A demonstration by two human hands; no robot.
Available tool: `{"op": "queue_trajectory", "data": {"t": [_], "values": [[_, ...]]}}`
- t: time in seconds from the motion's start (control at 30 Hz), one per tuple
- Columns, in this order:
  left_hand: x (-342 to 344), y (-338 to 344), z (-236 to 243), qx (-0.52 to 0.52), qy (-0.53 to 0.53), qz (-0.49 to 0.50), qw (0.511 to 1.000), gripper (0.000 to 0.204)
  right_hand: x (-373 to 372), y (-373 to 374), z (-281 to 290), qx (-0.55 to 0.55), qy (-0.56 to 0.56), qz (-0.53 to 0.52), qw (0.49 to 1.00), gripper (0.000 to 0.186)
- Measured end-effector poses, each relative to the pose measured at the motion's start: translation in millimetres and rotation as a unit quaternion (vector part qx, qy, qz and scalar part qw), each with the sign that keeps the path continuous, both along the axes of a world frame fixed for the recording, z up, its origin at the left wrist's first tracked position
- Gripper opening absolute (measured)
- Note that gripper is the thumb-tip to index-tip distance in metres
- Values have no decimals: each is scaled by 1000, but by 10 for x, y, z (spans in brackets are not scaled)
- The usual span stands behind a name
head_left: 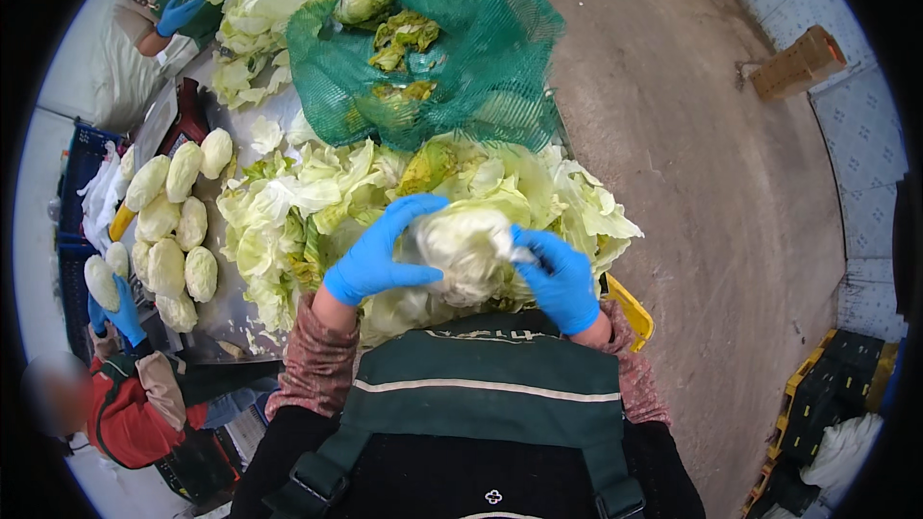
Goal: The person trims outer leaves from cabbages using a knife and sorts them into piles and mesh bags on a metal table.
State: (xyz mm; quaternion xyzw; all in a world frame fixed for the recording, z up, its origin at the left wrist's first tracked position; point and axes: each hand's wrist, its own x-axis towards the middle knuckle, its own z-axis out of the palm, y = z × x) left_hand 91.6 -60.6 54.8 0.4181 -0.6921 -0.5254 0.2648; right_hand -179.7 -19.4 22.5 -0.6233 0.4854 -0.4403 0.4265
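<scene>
A pale cabbage head (466, 252), blurred by motion, is between my two blue-gloved hands in front of my apron. My left hand (383, 258) cups its left side, thumb and fingers spread around it. On the other side my right hand (558, 281) has its fingers curled at the edge of the head; a small greyish-white piece shows at the fingertips, too smeared to name. Loose green and yellowing cabbage leaves (317, 194) lie heaped under and around both hands.
A green mesh bag (519, 29) holding cabbages and wilted leaves lies beyond the heap. Trimmed cabbage heads (165, 267) sit in a group at the left. Co-workers' gloved hands (123, 312) hold cabbages there and at the far left. A yellow crate edge (630, 312) juts out on my right.
</scene>
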Motion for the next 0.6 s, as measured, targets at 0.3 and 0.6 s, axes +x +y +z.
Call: {"op": "queue_trajectory", "data": {"t": [0.3,0.6], "values": [[83,538,-351,106,19,257,960,46,-205,-417,81,186,-145,-223,946,39],[22,-53,-305,185,188,416,870,48,364,-42,-139,156,56,147,975,77]]}}
